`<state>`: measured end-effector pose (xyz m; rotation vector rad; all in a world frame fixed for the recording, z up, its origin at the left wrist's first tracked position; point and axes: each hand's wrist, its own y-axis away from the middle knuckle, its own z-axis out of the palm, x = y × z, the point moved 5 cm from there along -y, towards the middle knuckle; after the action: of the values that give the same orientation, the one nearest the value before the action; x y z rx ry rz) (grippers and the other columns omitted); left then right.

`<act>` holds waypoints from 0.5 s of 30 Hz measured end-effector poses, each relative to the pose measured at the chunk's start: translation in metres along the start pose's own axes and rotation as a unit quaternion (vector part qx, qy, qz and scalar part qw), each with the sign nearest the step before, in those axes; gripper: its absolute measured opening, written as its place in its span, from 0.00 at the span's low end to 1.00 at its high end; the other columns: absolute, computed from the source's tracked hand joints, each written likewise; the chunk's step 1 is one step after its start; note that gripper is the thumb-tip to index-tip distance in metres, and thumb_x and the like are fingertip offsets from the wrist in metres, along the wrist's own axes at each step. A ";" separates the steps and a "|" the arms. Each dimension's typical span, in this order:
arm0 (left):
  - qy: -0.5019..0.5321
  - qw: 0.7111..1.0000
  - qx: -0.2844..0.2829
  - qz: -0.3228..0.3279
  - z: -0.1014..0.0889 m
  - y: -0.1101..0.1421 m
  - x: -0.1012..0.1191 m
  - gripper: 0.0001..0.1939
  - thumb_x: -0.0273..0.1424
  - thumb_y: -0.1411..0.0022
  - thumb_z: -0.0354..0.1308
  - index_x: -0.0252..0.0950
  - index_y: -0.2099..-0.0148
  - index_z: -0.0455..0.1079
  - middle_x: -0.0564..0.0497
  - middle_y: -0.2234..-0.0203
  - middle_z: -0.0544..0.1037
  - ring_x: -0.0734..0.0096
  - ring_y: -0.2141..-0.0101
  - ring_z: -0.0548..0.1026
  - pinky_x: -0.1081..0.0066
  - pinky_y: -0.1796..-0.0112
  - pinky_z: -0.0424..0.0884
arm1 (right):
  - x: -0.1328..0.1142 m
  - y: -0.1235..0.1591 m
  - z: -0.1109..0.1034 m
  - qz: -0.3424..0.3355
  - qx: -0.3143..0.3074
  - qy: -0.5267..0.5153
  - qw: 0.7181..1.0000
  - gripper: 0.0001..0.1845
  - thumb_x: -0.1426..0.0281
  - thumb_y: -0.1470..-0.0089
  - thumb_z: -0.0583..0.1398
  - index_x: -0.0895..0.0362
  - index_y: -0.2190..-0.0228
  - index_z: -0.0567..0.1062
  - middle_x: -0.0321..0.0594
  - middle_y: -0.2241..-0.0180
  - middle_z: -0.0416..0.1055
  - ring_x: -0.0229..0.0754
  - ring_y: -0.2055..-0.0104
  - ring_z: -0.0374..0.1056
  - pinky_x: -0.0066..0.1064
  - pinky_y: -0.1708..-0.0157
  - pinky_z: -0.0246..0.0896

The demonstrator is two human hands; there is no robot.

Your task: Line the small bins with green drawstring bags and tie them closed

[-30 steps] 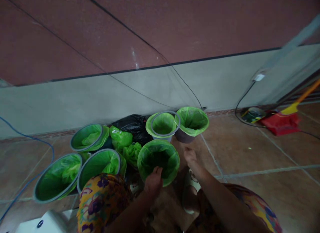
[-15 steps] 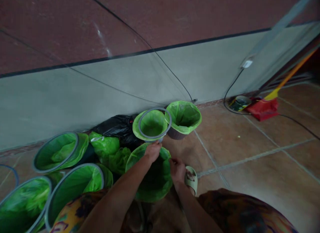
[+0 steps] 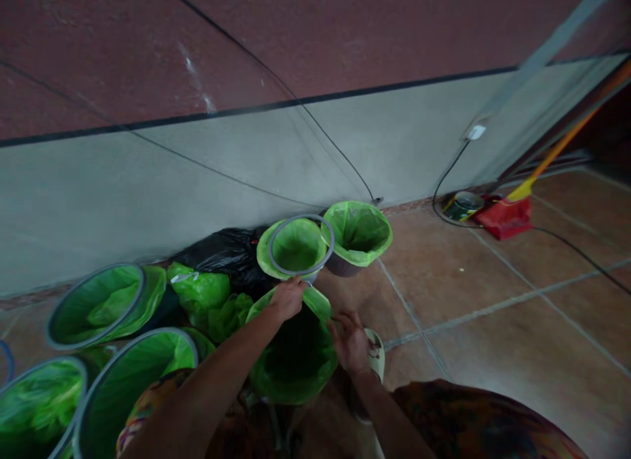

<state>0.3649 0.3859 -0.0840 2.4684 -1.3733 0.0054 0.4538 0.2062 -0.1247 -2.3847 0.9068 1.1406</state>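
A trash bin lined with a thin green bag (image 3: 293, 390) stands between my legs, its mouth facing up. My left hand (image 3: 288, 298) is closed on the bag's edge at the far side of the rim. On the right side of the rim, my right hand (image 3: 351, 340) pinches the same bag's edge between its fingers. Just beyond my left hand, a loose grey ring (image 3: 331, 239) lies tilted over a smaller bin with a green liner (image 3: 296, 245). Beside that stands a brown bin with a green liner (image 3: 359, 232).
Grey-rimmed, green-lined bins (image 3: 142, 354) crowd the left. A knotted green bag (image 3: 200, 288) and a black plastic bag (image 3: 224, 248) lie by the wall (image 3: 236, 156). A red dustpan (image 3: 505, 216), a tin (image 3: 463, 206) and a black cable (image 3: 582, 245) are on the tiled floor at right.
My right hand's fingers have shifted a little along the bag's edge, and the far right part of the liner stands up more. My left hand stays on the far rim. The view has shifted slightly.
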 end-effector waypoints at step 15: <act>0.081 0.994 -0.027 0.064 0.035 -0.021 -0.013 0.15 0.24 0.34 0.47 0.34 0.52 0.74 0.41 0.53 0.79 0.56 0.49 0.75 0.62 0.45 0.66 | 0.011 -0.034 0.064 0.088 -0.173 0.122 0.973 0.20 0.76 0.40 0.51 0.63 0.48 0.70 0.49 0.67 0.79 0.48 0.61 0.77 0.32 0.61 0.64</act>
<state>0.3698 0.3975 -0.1247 2.2774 -1.4387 0.1901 0.4459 0.2619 -0.1719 -2.8240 1.0937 1.1657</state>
